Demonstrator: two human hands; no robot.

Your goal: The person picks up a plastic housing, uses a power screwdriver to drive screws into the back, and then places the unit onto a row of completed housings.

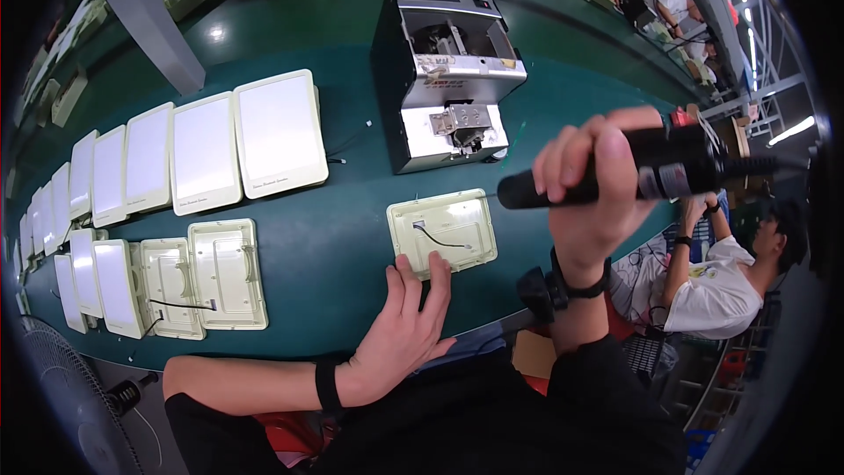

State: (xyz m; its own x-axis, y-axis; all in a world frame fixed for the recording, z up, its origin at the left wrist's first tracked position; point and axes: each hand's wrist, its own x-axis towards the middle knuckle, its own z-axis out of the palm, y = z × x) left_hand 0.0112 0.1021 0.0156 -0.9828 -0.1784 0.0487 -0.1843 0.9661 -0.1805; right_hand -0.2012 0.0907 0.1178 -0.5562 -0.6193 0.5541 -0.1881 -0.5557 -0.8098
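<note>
Through the camera, I see the right hand (602, 180) clenched around a black power screwdriver (677, 163), its bit near the far right corner of the pale casing (457, 222). The left hand (400, 327) is unclenched, fingertips resting on the near edge. The casing, with 1 dark cable (437, 240) inside, lies on the green table (325, 264).

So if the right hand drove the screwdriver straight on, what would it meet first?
Held in the right hand, the screwdriver would probably meet the pale panel first, at its far right corner; depth is unclear.
</note>
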